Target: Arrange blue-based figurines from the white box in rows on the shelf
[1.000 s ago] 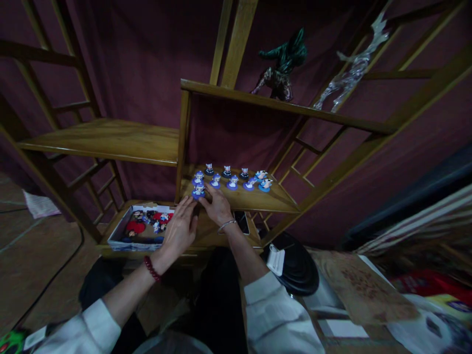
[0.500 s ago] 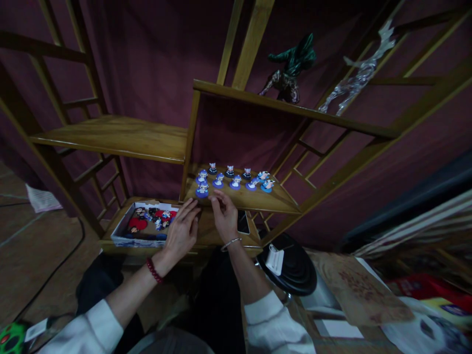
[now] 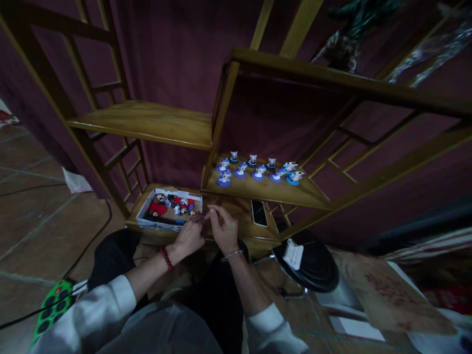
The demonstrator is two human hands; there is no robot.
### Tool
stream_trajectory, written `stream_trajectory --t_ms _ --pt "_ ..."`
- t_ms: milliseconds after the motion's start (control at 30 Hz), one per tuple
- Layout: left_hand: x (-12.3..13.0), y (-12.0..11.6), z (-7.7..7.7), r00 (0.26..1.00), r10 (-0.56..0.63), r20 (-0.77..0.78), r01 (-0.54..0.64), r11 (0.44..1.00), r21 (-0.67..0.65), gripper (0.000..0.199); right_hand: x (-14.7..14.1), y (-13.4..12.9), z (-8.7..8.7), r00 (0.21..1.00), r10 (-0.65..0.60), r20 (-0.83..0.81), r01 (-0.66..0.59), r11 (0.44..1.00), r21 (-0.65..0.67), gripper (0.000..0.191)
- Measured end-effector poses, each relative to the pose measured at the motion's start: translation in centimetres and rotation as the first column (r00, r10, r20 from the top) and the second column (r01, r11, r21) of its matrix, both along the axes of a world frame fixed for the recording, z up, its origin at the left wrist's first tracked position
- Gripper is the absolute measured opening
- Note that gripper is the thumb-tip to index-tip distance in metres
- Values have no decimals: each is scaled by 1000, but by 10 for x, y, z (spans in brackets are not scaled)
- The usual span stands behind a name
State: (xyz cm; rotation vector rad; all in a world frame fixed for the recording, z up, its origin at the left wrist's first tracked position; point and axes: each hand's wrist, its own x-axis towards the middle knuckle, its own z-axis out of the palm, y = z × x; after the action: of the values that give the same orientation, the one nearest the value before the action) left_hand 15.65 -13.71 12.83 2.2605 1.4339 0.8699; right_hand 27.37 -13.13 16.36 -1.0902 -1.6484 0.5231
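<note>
My left hand [image 3: 191,236], with a red bead bracelet at the wrist, is in front of the lower shelf, beside the box [image 3: 142,214] of small figures. Its fingers are smeared by motion. My right hand [image 3: 223,228], wearing a silvery bracelet, is just to its right, thumb and fingertips pinched together; anything between them is too small to tell. Above, on the raised shelf [image 3: 309,191], stand several small figures on round bases: purple ones [image 3: 259,172], dark-based ones [image 3: 252,161] at the back and blue ones [image 3: 294,178] at the right.
A phone [image 3: 259,213] lies on the lower shelf, right of my hands. A black round stool [image 3: 317,263] holds a white item [image 3: 294,254]. Upright posts and a bare left shelf [image 3: 147,120] frame the space. A green power strip [image 3: 53,305] lies on the floor.
Both hands have moved down from the raised shelf's edge toward the lower shelf and closer together. The right fingers have drawn together. The view has shifted, and the phone shows more fully.
</note>
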Motion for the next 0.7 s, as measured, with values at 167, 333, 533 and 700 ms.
stream_trajectory --t_ms 167,333,533,700 --pt "-40 9 -22 989 57 -134 -76 987 -143 30 -34 10 -35 998 55 22 -50 983 -179 22" --pt "-83 23 -34 960 124 -252 -199 933 -299 31 -68 32 -70 986 72 151 -15 938 -346 19" --pt "-130 42 -47 912 96 -398 -250 901 -354 32 -101 55 -94 907 98 409 111 883 -455 22" --pt "-158 55 -61 901 57 -430 -238 894 -380 31 -130 74 -106 824 161 543 180 835 -520 25"
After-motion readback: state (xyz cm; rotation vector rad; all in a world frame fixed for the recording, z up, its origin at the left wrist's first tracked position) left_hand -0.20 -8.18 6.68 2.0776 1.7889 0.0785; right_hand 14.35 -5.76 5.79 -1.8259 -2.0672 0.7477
